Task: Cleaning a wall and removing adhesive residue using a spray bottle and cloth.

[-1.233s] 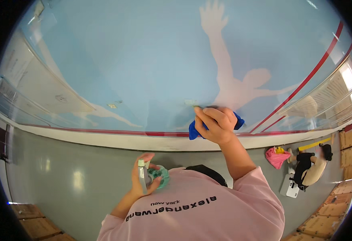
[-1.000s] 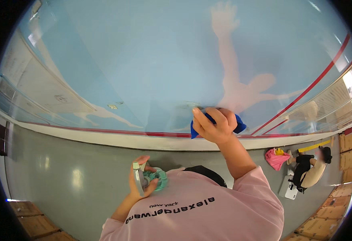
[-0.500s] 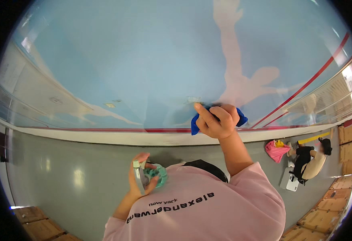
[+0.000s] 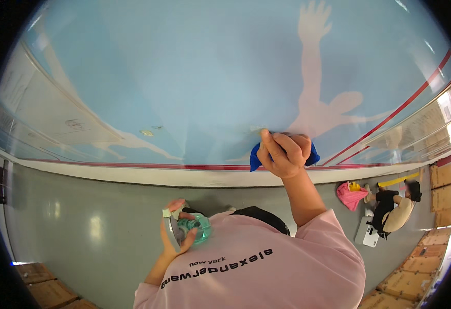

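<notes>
My right hand (image 4: 285,154) is closed around a blue cloth (image 4: 256,159), whose edges stick out on both sides of the fist. It is up at the light-blue wall (image 4: 199,82), with the index finger and thumb side just below a faint whitish smudge (image 4: 257,127). Low in front of my body, my left hand (image 4: 170,244) grips a spray bottle (image 4: 201,228) with a clear teal body and a grey-white trigger head. The fingers wrap around its neck, and the bottle's lower part points toward my shirt.
Pale pink figure silhouettes (image 4: 313,67) and a small yellowish patch (image 4: 146,133) mark the wall. A white baseboard (image 4: 210,176) meets the grey floor (image 4: 81,206). At right, a person (image 4: 396,213) sits by a pink bag (image 4: 351,195) and a white case (image 4: 368,235). Wooden boxes (image 4: 410,275) line the right side.
The wall's markings have shifted right in the picture, and my right hand with the cloth has shifted with them. My left hand and the spray bottle sit slightly further left.
</notes>
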